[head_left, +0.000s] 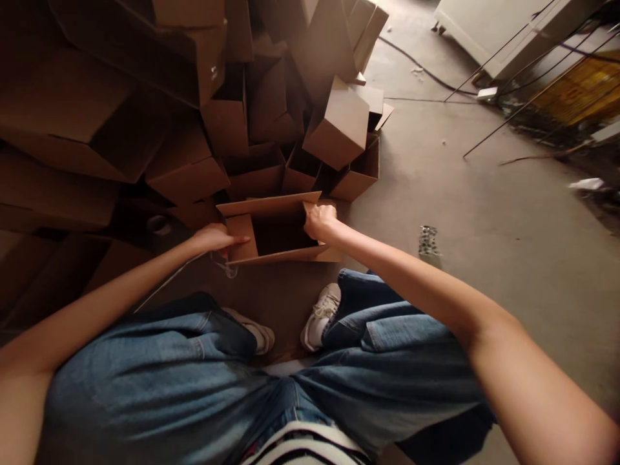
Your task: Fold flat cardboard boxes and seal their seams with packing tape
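An open-topped cardboard box (271,205) stands on the floor in front of my feet, its long flaps raised and its inside dark. At its left end is my left hand (216,239), with one finger stretched over the short flap (241,232) and the other fingers around the outer side, partly hidden. My right hand (320,221) is closed in a fist-like grip on the short flap at the right end. A thin, clear loop of something (230,269) hangs just below my left hand.
Many cardboard boxes (339,123) are heaped beyond and to the left. A small patterned item (428,240) lies on the floor at right. Cables (421,68), thin rods (498,123), a white cabinet (484,32) and a yellow crate (586,90) are at upper right.
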`<move>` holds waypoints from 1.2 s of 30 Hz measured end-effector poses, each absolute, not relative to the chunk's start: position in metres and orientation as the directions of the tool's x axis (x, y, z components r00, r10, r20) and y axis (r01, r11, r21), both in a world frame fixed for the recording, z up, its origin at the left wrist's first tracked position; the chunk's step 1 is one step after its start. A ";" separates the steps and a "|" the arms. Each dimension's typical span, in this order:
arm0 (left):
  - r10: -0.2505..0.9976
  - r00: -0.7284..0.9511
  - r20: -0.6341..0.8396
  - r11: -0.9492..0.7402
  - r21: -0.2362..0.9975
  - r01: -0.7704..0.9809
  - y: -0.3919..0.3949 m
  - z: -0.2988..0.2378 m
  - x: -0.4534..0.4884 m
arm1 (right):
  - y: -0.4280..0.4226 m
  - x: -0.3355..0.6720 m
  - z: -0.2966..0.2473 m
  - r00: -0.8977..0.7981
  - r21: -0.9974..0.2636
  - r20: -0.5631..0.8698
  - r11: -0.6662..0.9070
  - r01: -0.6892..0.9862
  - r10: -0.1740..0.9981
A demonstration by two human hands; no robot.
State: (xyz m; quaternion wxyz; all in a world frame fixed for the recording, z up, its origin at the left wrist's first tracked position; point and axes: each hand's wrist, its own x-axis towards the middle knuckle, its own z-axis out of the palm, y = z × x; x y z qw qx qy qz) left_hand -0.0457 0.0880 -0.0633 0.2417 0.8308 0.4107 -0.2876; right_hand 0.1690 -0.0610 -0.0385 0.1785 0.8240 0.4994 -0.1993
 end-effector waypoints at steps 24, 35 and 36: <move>0.586 0.517 -0.623 -0.516 0.205 0.832 0.089 -0.065 -0.051 | -0.111 0.187 -0.034 0.049 -0.224 -0.562 -0.209 0.952 0.826; 0.468 0.762 -0.448 -0.751 0.254 0.610 0.062 -0.045 -0.040 | -0.109 0.187 -0.054 0.066 -0.135 -0.390 -0.128 0.983 0.918; 0.411 0.791 -0.453 -0.751 0.323 0.576 0.058 -0.044 -0.040 | -0.108 0.188 -0.052 0.067 -0.141 -0.400 -0.134 0.981 0.914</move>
